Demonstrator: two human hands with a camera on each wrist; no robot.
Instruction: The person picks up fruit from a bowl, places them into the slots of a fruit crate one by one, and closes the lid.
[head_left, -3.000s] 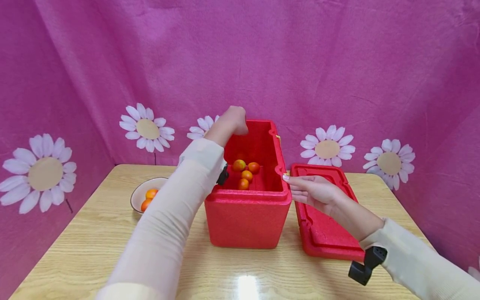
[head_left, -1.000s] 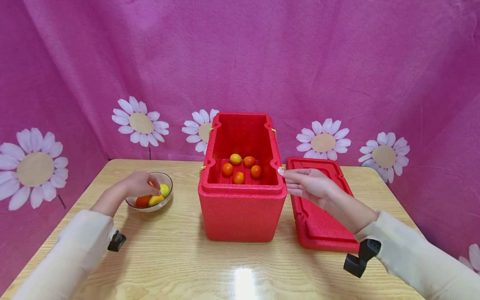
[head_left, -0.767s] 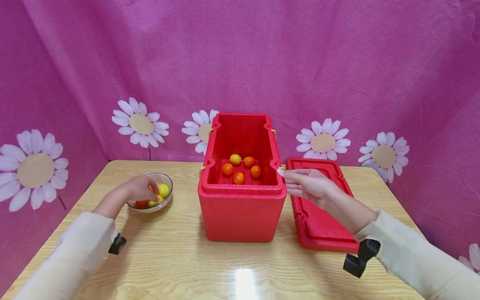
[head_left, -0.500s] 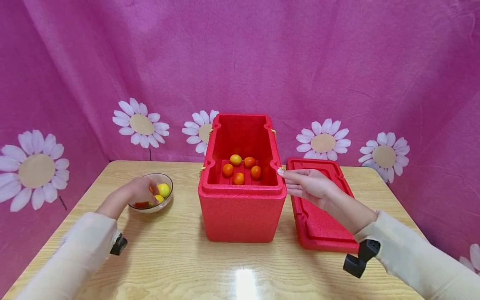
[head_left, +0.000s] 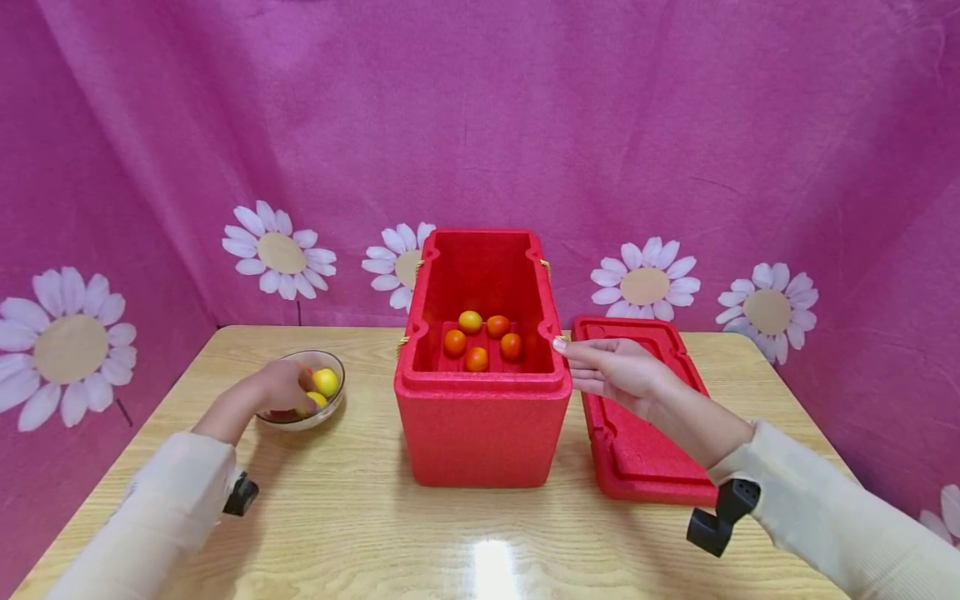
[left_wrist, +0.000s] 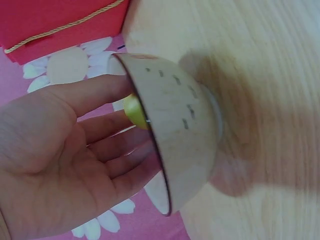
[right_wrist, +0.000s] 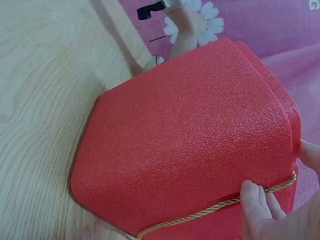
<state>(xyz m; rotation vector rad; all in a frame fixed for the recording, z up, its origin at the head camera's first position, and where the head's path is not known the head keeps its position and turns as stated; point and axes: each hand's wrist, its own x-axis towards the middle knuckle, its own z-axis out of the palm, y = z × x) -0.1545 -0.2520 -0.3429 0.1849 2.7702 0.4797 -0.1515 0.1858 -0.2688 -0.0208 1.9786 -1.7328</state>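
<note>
Since three seconds ago, the left hand point(head_left: 281, 387) has moved from above the red box point(head_left: 483, 433) to the bowl point(head_left: 339, 400) on the left side of the worktop point(head_left: 360, 533); the right hand point(head_left: 622, 371) has stayed at the box's right edge.

The left hand reaches over the bowl's rim, thumb and fingers a little spread. The fingertips are hidden inside, so I cannot tell whether they pinch anything. Two yellow fruits point(head_left: 326, 382) show in the bowl beside the fingers, with something orange-red partly covered by the hand.

The right hand holds the box's edge, its thumb on the rim and its other fingers against the outer side, touching the gold rope point(right_wrist: 215, 207). The box stands upright and uncovered. On its floor lie one yellow fruit point(head_left: 470, 322) and four orange-red fruits point(head_left: 476, 360).

The red lid point(head_left: 652, 433) lies flat just right of the box, partly under the right forearm. Behind everything hangs a pink curtain point(head_left: 480, 125) with white daisies point(head_left: 281, 252).
</note>
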